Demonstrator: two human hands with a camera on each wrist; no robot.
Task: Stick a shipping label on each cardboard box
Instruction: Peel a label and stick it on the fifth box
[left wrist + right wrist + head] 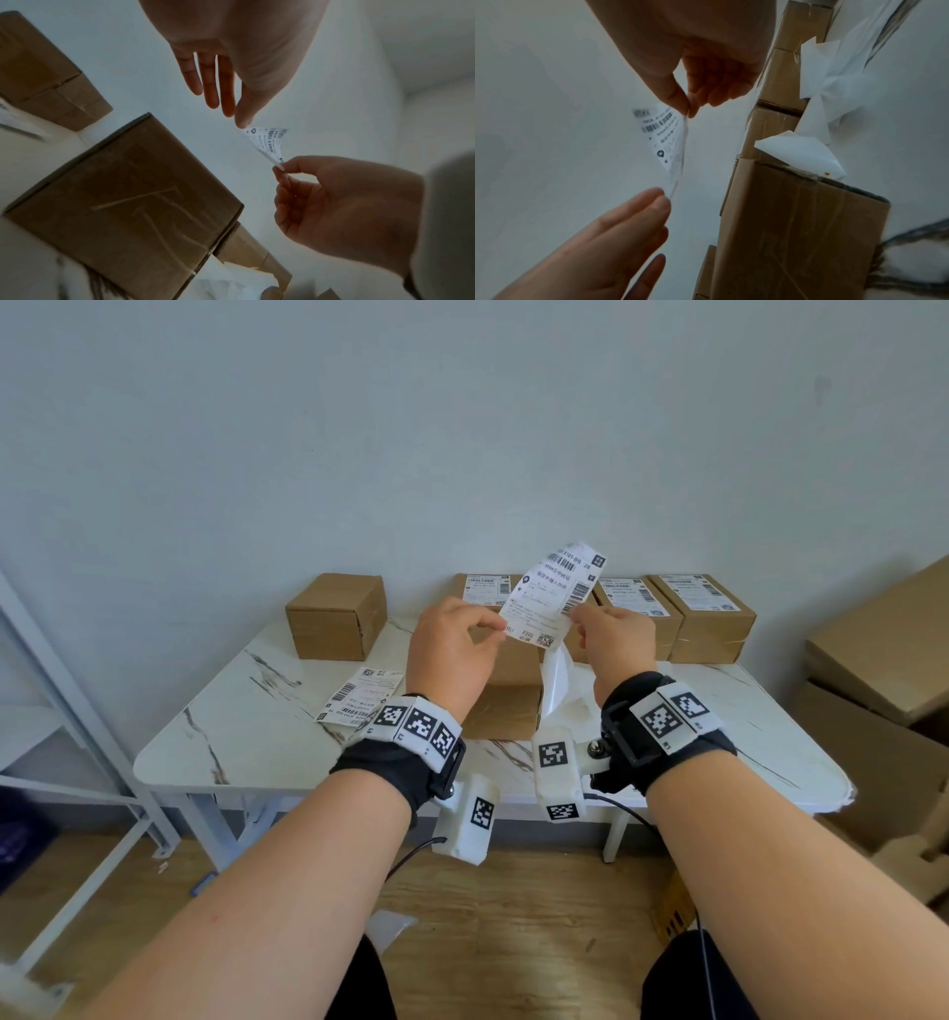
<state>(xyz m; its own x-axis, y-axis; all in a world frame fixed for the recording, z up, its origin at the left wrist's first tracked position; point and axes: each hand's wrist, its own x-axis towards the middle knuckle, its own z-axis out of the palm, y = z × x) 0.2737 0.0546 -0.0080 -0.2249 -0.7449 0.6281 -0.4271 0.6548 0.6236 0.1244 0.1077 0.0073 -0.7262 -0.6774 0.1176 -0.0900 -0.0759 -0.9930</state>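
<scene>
A white shipping label (554, 593) with barcodes is held up in the air over the table, between both hands. My left hand (500, 629) pinches its lower left corner between thumb and forefinger, the other fingers straight (218, 91). My right hand (574, 616) pinches the label's right edge (687, 111). The label (267, 142) curls between the two pinches. Below the hands stands a plain cardboard box (508, 690) with tape across its top (133, 203). Another unlabelled box (336, 616) stands at the back left.
Three boxes with labels on top (485, 588) (631, 598) (703, 613) line the wall. A spare label (359, 695) lies on the marble table (231, 731). Crumpled white backing paper (560, 680) sits right of the middle box. Larger cartons (883, 649) stand at the right, a metal rack (67, 711) at the left.
</scene>
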